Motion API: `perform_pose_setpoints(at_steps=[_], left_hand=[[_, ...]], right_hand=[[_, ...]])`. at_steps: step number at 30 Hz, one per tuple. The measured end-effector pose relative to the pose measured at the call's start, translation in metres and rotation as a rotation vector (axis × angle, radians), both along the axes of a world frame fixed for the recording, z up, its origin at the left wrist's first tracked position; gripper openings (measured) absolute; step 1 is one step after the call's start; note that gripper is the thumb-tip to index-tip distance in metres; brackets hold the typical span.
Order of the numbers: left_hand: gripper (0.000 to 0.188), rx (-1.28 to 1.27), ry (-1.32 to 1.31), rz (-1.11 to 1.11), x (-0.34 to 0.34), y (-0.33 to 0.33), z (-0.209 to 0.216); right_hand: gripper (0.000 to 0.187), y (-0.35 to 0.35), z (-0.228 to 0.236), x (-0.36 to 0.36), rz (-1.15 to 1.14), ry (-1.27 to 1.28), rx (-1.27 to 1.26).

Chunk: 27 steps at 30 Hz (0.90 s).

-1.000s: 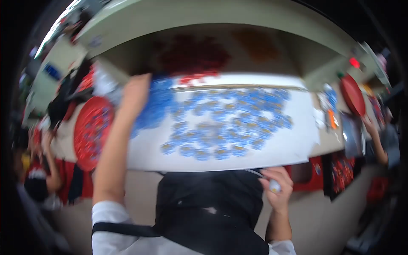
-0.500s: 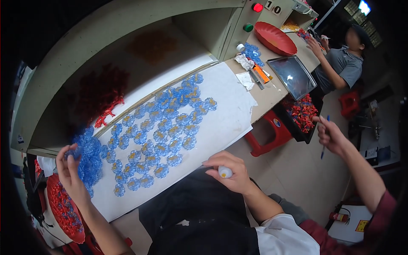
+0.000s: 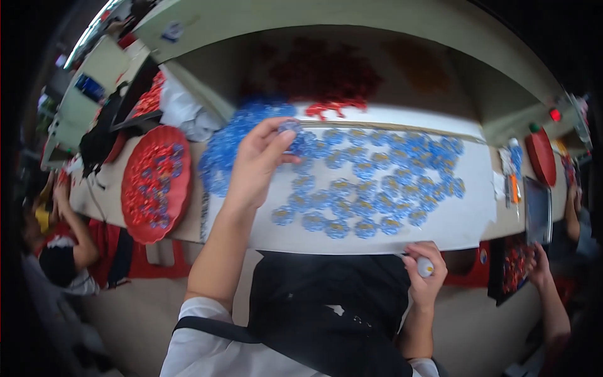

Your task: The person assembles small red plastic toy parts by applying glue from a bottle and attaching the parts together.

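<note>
My left hand (image 3: 256,154) is raised above the left part of the white sheet (image 3: 449,227), its thumb and fingers closed on a clear blue flower-shaped plastic piece (image 3: 291,133). Behind that hand lies a heap of similar blue pieces (image 3: 217,160). Rows of blue pieces with yellowish centres (image 3: 364,190) cover much of the sheet. At the sheet's front edge, my right hand (image 3: 429,284) is wrapped round a small whitish bottle (image 3: 426,267). A thin tip sticks out from this hand toward the left; its details are blurred.
A red scalloped tray (image 3: 182,217) of red and blue pieces stands at left. Red pieces (image 3: 330,107) lie inside the arched booth behind the sheet. At right are an orange-handled tool (image 3: 515,190) and a dark tray (image 3: 538,210). Another person's hand (image 3: 537,264) is at far right.
The view has swung to the left. My left hand has moved from the blue heap to over the sheet with a blue piece. My right hand still holds the bottle near the front edge.
</note>
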<state>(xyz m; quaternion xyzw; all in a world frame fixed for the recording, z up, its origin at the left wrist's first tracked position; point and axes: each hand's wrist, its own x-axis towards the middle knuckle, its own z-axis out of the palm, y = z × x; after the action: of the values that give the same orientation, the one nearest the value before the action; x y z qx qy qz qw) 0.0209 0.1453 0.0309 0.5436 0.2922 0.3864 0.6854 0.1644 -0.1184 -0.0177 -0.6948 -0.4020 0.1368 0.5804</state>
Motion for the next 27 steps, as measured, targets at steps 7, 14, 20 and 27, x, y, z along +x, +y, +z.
perform_pose_setpoints(at_steps=[7,14,20,27], left_hand=[[0.013,0.498,0.453,0.385,-0.046,0.031,0.008],[0.015,1.171,0.783,0.677,-0.051,0.071,-0.029],[0.022,1.376,0.835,0.679,-0.044,0.058,-0.020],[0.012,1.379,0.597,0.160,0.038,0.051,0.004]], right_hand=[[0.019,0.005,0.004,-0.002,0.029,0.018,0.024],[0.019,0.020,0.004,-0.010,0.088,0.029,0.040],[0.020,0.022,0.006,-0.010,0.099,-0.034,0.083],[0.020,0.019,0.008,-0.006,0.073,-0.010,0.064]])
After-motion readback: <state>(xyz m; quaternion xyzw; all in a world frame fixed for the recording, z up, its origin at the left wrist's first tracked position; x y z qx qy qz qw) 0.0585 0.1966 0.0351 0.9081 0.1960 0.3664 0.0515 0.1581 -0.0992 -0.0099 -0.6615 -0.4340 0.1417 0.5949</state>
